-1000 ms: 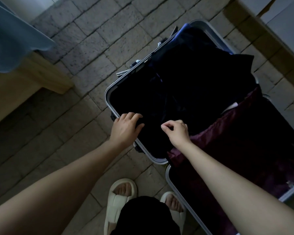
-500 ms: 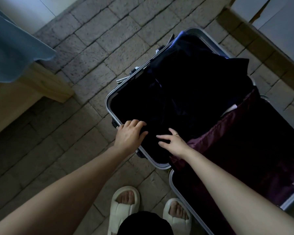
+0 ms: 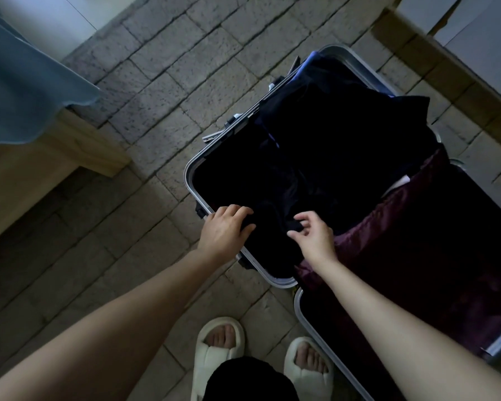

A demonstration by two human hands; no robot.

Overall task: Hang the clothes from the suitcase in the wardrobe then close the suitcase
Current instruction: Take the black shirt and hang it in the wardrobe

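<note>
1. i am looking down at the open suitcase (image 3: 190, 180) lying on the stone floor (image 3: 162, 82); its two halves are spread flat, and the far half is holding a heap of dark clothes (image 3: 330, 146), too dim to count or sort by piece.
2. my left hand (image 3: 224, 231) is resting over the near rim of that half, fingers curled down onto the dark cloth at the edge; it looks to be gripping it, probably to anchor or gather one end of a garment.
3. my right hand (image 3: 313, 237) is sitting just beside it, thumb and fingers pinching up a small fold of the same dark cloth; the grip looks light, fingertips only.
4. i am judging the two hands are working one garment from its near edge so it can come up without dragging the whole heap.
5. the near half of the case is lined or filled with maroon fabric (image 3: 402, 233); i cannot tell whether that is lining or a garment.
6. a blue sheet (image 3: 26, 91) is hanging over a wooden bed frame (image 3: 70, 146) on the left; pale panels at the top right may be the wardrobe, but i cannot tell.
7. my slippers (image 3: 217, 345) are standing at the case corner, close enough for a straight lift.
8. judgement: hanging is at an early stage, with clothes in the case and closing not yet due.
</note>
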